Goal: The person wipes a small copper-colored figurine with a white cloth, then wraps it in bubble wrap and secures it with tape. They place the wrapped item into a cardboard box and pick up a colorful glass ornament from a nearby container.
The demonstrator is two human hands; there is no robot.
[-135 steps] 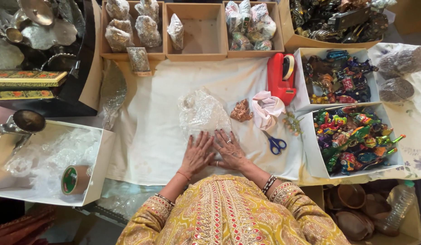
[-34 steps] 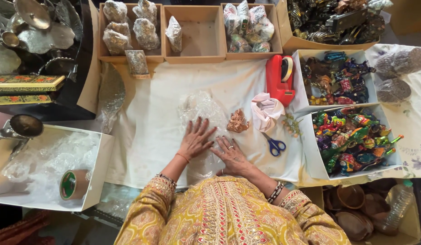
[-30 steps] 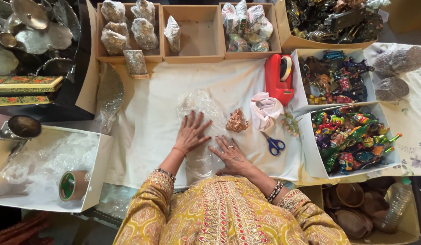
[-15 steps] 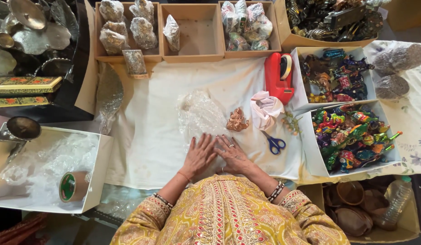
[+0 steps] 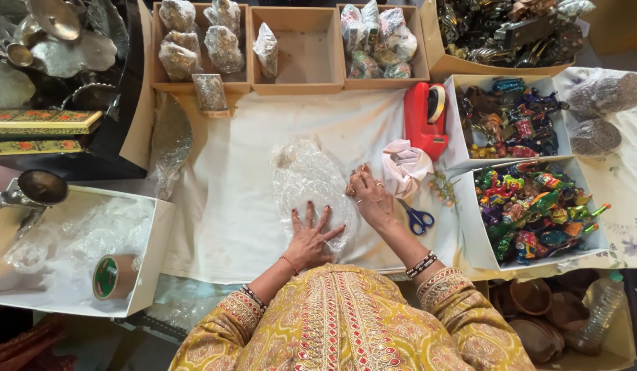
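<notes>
A sheet of clear bubble wrap lies on the white cloth in front of me. My left hand presses flat on its near edge, fingers spread. My right hand reaches to the sheet's right edge and closes its fingers around a small brown ornament, which is mostly hidden by the fingers.
Blue-handled scissors, a pink crumpled cloth and a red tape dispenser lie to the right. White boxes of colourful figurines stand far right. Wooden trays with wrapped bundles line the back. A tape roll sits in the left box.
My right hand has moved up and right from the sheet's middle to the small ornament and taken hold of it. My left hand has slid back toward me along the bubble wrap.
</notes>
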